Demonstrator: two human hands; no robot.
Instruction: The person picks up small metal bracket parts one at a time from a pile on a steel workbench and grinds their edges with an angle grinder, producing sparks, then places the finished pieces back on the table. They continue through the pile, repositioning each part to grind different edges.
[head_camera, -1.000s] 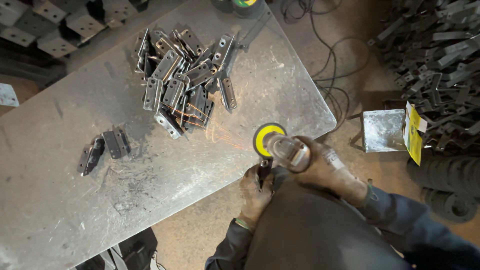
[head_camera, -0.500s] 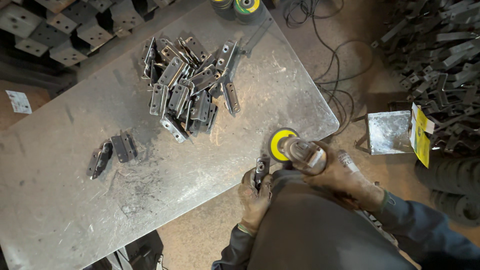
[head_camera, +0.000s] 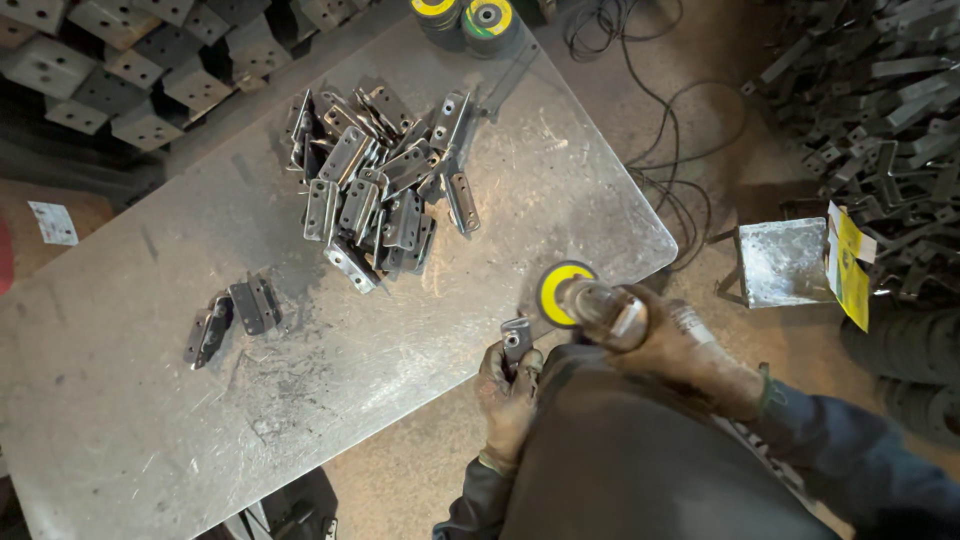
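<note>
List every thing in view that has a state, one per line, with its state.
Left hand: gripping small grey metal bracket at table edge.
Right hand: holding angle grinder with yellow disc, beside that bracket.
Heap of grey metal brackets: piled loosely.
Two dark brackets: lying apart from heap.

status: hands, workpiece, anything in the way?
Left hand grips a small metal bracket at the table edge. Right hand holds the angle grinder, yellow disc beside the bracket. Nothing between them.
</note>
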